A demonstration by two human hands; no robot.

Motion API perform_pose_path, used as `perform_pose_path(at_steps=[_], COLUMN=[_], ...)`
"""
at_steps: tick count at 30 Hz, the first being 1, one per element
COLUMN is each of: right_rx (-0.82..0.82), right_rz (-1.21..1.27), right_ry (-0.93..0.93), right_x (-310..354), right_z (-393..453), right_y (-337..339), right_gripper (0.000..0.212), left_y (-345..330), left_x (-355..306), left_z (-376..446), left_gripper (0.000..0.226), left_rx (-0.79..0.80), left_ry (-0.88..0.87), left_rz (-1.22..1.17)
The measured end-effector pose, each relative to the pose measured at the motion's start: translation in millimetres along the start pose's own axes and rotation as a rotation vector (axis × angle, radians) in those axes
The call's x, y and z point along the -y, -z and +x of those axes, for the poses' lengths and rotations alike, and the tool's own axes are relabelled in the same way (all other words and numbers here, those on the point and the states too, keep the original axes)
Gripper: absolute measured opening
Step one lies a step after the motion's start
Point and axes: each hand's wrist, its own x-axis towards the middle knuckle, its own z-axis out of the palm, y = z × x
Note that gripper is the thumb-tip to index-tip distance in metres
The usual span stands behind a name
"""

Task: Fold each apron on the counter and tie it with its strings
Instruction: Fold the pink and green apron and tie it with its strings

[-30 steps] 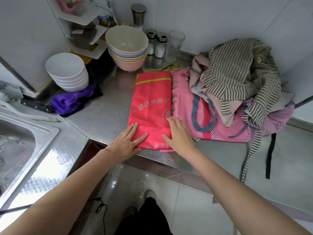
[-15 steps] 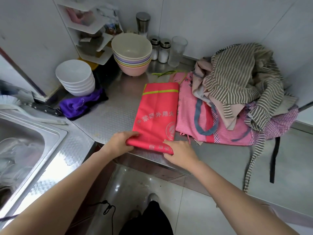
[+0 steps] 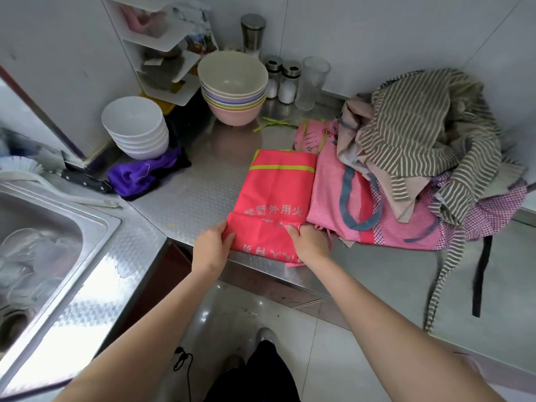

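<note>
Steel counter [image 3: 203,195]: red apron [image 3: 278,192], apron pile [image 3: 406,158], bowls [image 3: 136,126], purple cloth [image 3: 145,175].

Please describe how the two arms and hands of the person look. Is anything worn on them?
Both forearms are bare all the way to the bottom edge of the picture; no sleeves show. The left hand and the right hand wear no gloves. No ring, watch or bracelet is visible on the fingers or wrists. The nails are too small in this view to judge.

The table [image 3: 203,198] is embossed, shiny metal; the red apron [image 3: 275,195] looks smooth, slightly glossy cloth, the striped apron [image 3: 412,134] soft matt fabric, and the white bowls [image 3: 136,129] glossy.
</note>
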Motion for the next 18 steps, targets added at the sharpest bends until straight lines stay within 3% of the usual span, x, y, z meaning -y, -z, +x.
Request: perform_pose_path(at_steps=[4,9,15,18], right_rx=[-0.055,-0.15,-0.236,-0.265], right_rz=[0.019,-0.001,0.037,0.048], right_ry=[-0.024,-0.063,-0.119,-0.144], right_x=[5.3,10.2,6.9,8.8], right_z=[1.3,-3.4,-8.0,-11.0], right_y=[-6.8,-9.4,-11.9,-12.6], right_gripper=[0.05,0.056,0.054,0.052], left_y=[-0.6,3.3,6.4,6.9], left_x=[-4.8,-2.6,-6.9,-18.3], left_z=[-2.3,5.0,13.5,16.5], left_gripper=[0.036,0.026,0.027,0.027], left_rx=[-0.025,-0.006,0.064,-0.015], left_ry=[-0.028,-0.059,-0.009,0.034], left_rz=[0.048,0.009,0.068,0.073])
